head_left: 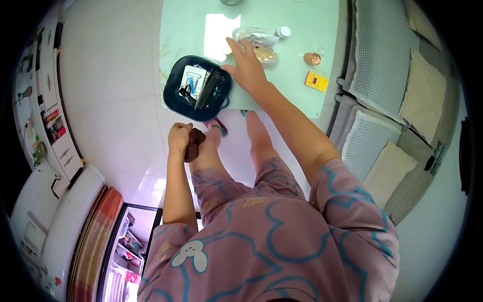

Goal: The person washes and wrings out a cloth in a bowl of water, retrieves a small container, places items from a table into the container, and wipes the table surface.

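My left hand (180, 138) is closed round a dark brown, soft-looking item (194, 145), held below the table's near edge. Over the glass table (287, 95), my right hand (244, 63) reaches out with its fingers apart, beside a clear plastic bag (264, 53) of yellowish contents. A round yellowish thing (228, 49) shows partly behind its fingers. The dark blue basin (172, 95) stands at the table's near left corner, left of my right hand. In it lie a white item (192, 78), a black case (208, 90) and a small black object (186, 92).
A white-capped bottle (283, 32) stands behind the bag. Further right are an orange-brown cup (312, 59) and a yellow box (316, 81). A grey sofa (382, 55) with cushions borders the right side. Drawers (65, 151) line the left.
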{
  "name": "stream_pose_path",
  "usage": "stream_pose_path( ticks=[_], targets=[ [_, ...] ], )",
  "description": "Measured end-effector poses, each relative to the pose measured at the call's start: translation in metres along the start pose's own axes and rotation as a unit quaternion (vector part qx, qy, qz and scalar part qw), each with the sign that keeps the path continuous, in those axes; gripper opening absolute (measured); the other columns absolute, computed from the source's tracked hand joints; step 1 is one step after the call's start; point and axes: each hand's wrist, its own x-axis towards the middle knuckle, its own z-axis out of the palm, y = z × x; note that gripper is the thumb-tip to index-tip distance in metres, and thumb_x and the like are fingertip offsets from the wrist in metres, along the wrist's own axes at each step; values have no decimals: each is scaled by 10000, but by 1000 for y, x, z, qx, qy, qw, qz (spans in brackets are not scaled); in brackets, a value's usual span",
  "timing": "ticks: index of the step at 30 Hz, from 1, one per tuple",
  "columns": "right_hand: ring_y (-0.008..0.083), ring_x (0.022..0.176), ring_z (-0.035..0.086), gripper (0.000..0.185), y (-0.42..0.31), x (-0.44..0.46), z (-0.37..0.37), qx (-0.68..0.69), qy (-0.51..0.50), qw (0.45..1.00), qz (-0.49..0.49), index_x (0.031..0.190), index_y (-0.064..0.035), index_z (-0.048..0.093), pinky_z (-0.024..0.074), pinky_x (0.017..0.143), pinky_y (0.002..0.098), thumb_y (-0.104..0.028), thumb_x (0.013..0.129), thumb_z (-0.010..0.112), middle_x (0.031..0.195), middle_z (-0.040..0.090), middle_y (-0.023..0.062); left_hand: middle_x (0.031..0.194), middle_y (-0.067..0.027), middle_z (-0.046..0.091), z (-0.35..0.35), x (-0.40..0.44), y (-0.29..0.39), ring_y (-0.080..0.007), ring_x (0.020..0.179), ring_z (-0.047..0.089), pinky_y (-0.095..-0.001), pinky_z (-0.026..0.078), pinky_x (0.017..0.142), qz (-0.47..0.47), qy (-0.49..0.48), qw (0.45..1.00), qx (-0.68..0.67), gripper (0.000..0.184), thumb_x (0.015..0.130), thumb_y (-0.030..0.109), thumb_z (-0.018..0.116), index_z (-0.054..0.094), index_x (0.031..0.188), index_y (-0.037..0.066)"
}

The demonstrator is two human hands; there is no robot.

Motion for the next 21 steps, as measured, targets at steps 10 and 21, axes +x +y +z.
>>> stream_pose_path(
  ticks=[10,21],
  targets=[
    [308,971,612,349,-2,15,26,8,166,985,35,1140,-71,589,508,852,379,-141,815,694,1033,596,152,899,-198,626,-7,57,-3,-340,782,615,-469,485,698,-167,-245,875,-382,404,988,362,497,574,980,-35],
    [365,890,653,604,-45,16,151,180,-75,969,149,1178,12,458,514,812,387,-284,770,791,1006,629,246,922,-273,654,-21,65,6,-364,683,637,-475,545,612,-152,-294,880,-341,390,994,245,384,542,1087,-99]
  ],
)
